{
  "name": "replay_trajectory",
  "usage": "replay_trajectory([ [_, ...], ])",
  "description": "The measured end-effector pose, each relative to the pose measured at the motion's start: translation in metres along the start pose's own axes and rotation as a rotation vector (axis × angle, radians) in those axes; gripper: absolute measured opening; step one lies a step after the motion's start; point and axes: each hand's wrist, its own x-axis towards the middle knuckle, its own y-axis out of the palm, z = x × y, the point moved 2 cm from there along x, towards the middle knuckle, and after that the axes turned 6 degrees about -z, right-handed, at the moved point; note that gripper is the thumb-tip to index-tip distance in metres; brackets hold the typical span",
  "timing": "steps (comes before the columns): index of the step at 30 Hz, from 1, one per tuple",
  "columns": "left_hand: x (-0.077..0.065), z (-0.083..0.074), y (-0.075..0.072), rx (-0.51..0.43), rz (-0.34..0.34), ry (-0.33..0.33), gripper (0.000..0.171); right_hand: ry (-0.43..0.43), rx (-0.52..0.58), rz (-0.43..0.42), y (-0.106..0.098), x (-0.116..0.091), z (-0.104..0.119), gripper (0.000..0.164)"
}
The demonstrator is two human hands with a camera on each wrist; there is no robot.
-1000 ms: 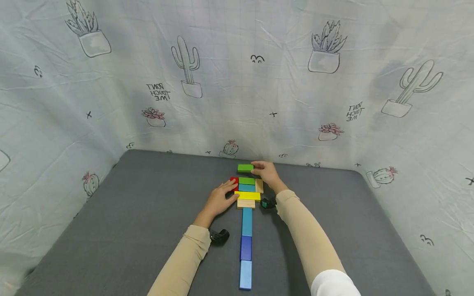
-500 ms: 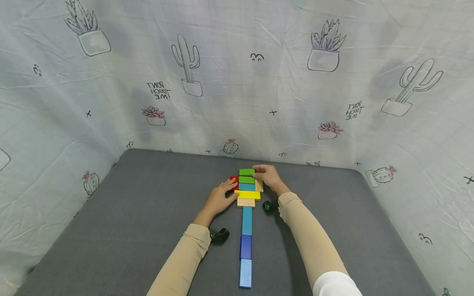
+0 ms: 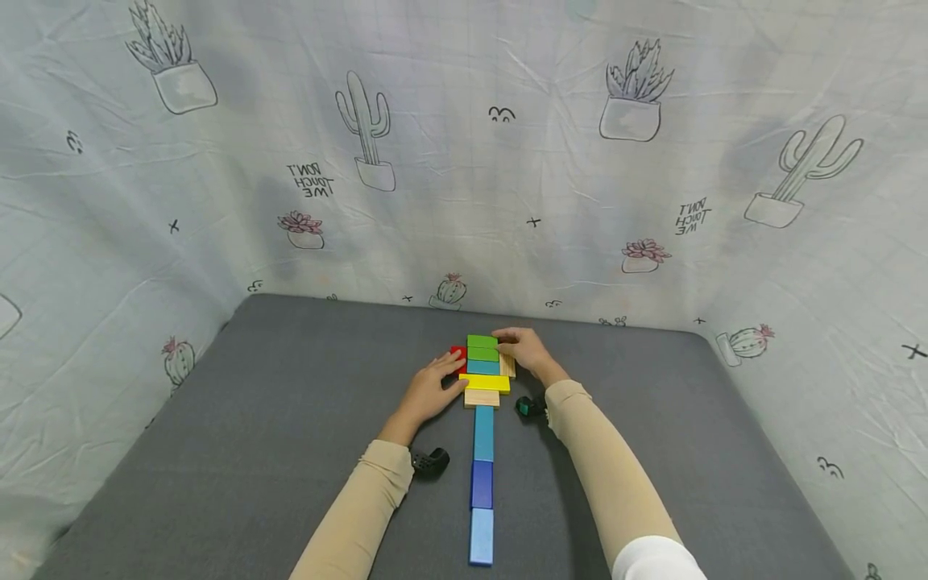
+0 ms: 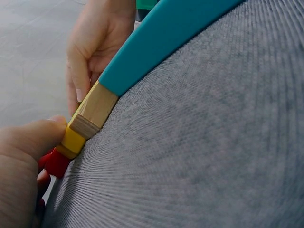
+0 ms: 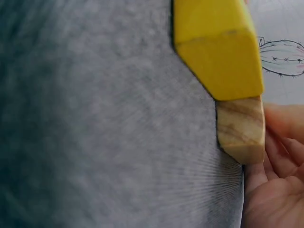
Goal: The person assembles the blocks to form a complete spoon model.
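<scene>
My right hand [image 3: 527,351] pinches the right end of the farthest green block [image 3: 482,341]. That block lies against a second green block [image 3: 482,354], with a teal block [image 3: 482,367] on its near side. My left hand [image 3: 428,391] rests with its fingers over the red block [image 3: 460,362] on the left. Its thumb touches the left end of the yellow block [image 3: 486,383], also seen in the left wrist view. On the right side stands a plain wooden block [image 5: 241,126], which touches the yellow block in the right wrist view.
Nearer lie a plain wooden crosspiece [image 3: 482,399] and a column of a teal block [image 3: 483,433], a dark blue block [image 3: 482,485] and a light blue block [image 3: 482,536]. A patterned cloth [image 3: 435,145] surrounds the grey tabletop [image 3: 290,419] behind and at the sides.
My right hand has brought the farthest green block toward me, so it now meets the second green block with no visible gap. The left hand has stayed in place.
</scene>
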Motion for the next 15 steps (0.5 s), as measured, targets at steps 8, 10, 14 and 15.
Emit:
replay_trajectory([
  [8, -0.001, 0.001, 0.0, -0.011, -0.005, 0.002, 0.05, -0.001, 0.06, -0.041, 0.001, -0.004, -0.003, 0.038],
  [10, -0.001, 0.001, 0.001, -0.014, -0.012, 0.004, 0.05, 0.012, 0.103, -0.065, -0.001, -0.006, -0.006, 0.039],
  [14, 0.001, 0.004, 0.001, -0.074, -0.033, 0.004, 0.051, 0.016, 0.172, -0.114, -0.007, -0.013, -0.01, 0.041],
  [15, 0.002, 0.004, 0.001, -0.101, -0.038, -0.001, 0.052, 0.012, 0.185, -0.121, -0.01, -0.016, -0.011, 0.041],
])
